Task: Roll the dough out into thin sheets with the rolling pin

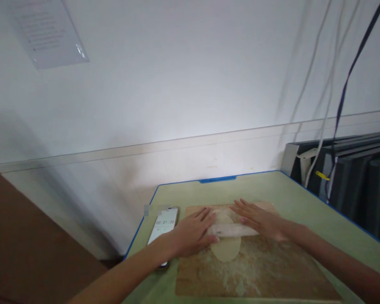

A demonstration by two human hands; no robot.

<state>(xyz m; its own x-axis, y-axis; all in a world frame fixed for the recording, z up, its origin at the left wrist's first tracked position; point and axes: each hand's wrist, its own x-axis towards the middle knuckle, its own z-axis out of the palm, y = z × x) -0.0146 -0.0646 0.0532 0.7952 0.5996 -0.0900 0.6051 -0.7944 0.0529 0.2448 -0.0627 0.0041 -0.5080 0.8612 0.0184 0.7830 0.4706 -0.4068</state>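
Observation:
A pale rolling pin lies crosswise over a flattened oval of dough. The dough shows above and below the pin. My left hand is on the pin's left end, fingers reaching over it and thumb on the near side. At the right end, my right hand rests over the pin with its fingers extended forward. Both palms cover the ends of the pin. Beneath is a brown wooden board, dusted with white flour at its near middle.
A phone showing a timer lies left of the board on the pale green, blue-edged table. Behind is a white wall with a paper sheet. Dark panels and hanging cables are at right.

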